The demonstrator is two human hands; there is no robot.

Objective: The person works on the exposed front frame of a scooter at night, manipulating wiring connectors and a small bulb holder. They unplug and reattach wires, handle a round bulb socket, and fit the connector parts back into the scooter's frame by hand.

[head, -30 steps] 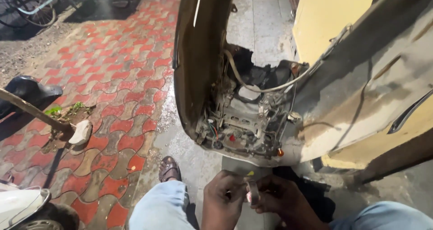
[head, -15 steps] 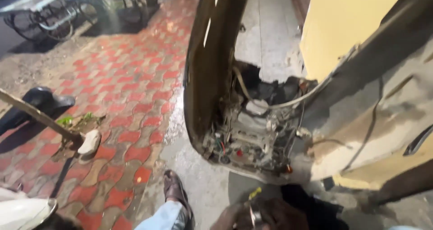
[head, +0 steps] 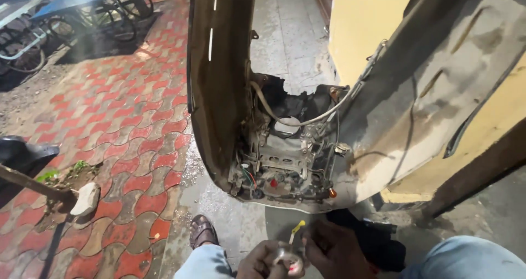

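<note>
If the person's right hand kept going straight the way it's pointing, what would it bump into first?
The right hand points left toward the left hand and the small shiny part held there, so it would likely meet that part first. Depth is hard to judge.

left hand [head: 266, 261] curled closed, right hand [head: 334, 251] beside it, fingers bent

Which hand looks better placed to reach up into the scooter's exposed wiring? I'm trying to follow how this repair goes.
Probably the right hand: it looks free and sits just below the open wiring bay. The left hand is closed around a small metal part.
</note>
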